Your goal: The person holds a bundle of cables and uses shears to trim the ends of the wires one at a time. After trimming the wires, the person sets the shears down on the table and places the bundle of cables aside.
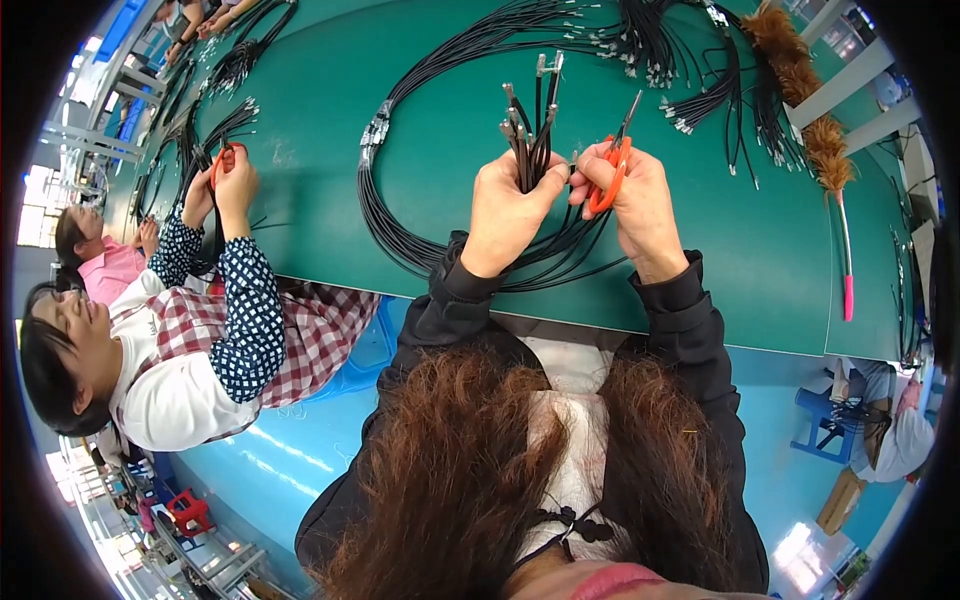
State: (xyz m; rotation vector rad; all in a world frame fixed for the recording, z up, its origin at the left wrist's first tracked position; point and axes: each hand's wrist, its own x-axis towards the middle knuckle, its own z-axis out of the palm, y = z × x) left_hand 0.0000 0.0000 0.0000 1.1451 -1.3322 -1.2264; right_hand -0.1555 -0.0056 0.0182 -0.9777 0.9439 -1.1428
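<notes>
My left hand [505, 215] is closed round a bunch of black cables [538, 150], whose bare metal-tipped ends stick up above the fist at uneven heights. In my right hand [645, 205] is a pair of scissors [610, 180] with orange handles, its blades pointing up and away from me. The right thumb and fingertips come together close to the left thumb, by a thin cable end too small to make out clearly. From under both hands the cables run into a large loop [372, 205] on the green table, bound at its left side by a silvery wrap [376, 130].
More black cable bundles [655, 45] lie at the far side of the green table [310, 180]. A brown feather duster [828, 150] with a pink-tipped handle lies at right. To my left, a co-worker [240, 320] holds orange-handled scissors and cables. A blue stool [825, 420] stands at lower right.
</notes>
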